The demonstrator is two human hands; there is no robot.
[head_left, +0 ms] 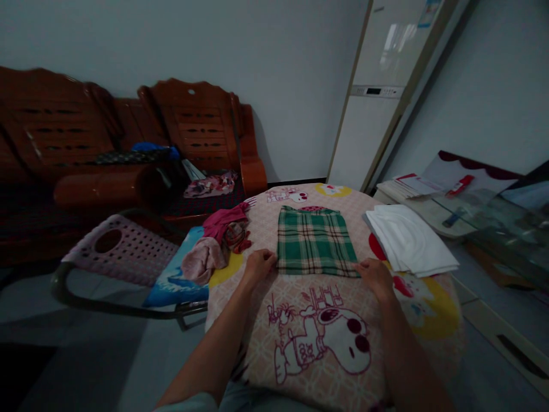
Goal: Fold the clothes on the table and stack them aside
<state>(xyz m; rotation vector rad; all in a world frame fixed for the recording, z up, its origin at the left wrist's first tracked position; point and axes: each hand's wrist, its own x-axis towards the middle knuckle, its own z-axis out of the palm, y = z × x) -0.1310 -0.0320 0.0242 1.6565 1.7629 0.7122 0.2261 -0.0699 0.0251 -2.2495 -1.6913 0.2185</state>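
Observation:
A green plaid cloth, folded into a rough rectangle, lies flat on the round table under a pink patterned tablecloth. My left hand pinches the cloth's near left corner, fingers closed. At its near right corner my right hand has thumb and fingers closed on the edge. To the right lies a folded white cloth. Crumpled at the table's left edge are a magenta cloth and a pale pink cloth.
A chair with a pink woven back and a blue cushion stands at the left. Behind it are wooden armchairs. A tall white air conditioner stands at the back, and a glass-topped stand at the right.

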